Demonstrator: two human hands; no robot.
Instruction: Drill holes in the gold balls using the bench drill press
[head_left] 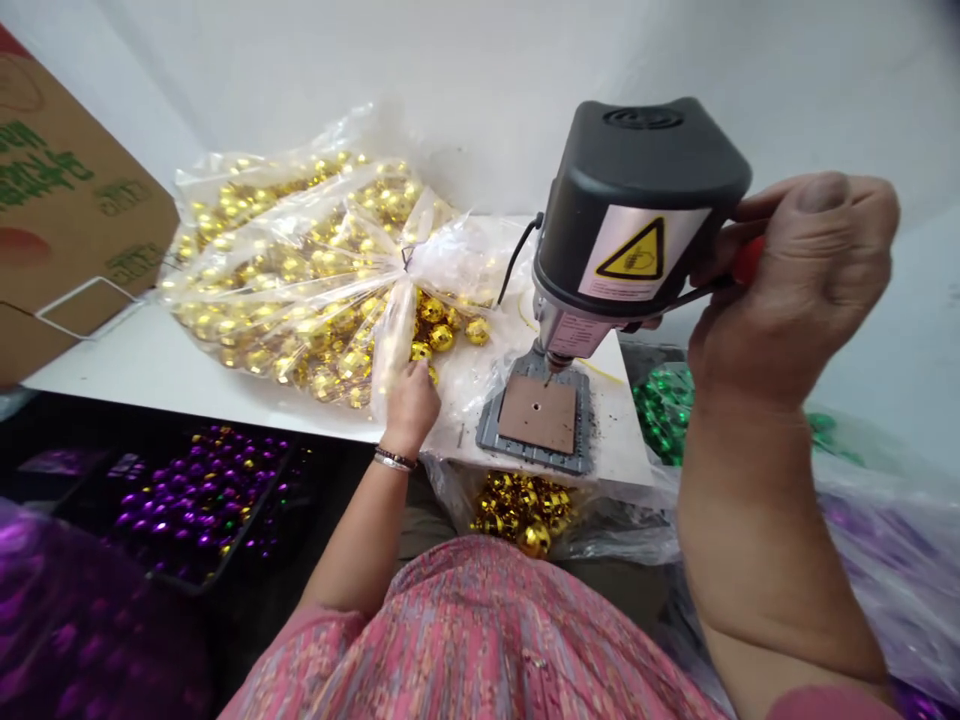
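Note:
A black bench drill (645, 190) with a yellow warning label stands on the white table. Beneath its bit lies a brown square plate (538, 412) with a small hole, on a grey metal base (487, 425). My right hand (810, 270) is wrapped round the drill's red-tipped lever at the right. At the opening of a clear plastic bag full of gold beads (300, 270), my left hand (412, 405) is closed, its fingertips beside loose gold beads (442, 337); what it pinches is hidden.
A cardboard box (75, 200) is at the left. Below the table sit a dark crate of purple beads (202, 490) and a bag of gold beads (525, 505). Green beads (664, 405) and purple bags (892, 560) lie at the right. A black cable (517, 255) hangs behind the drill.

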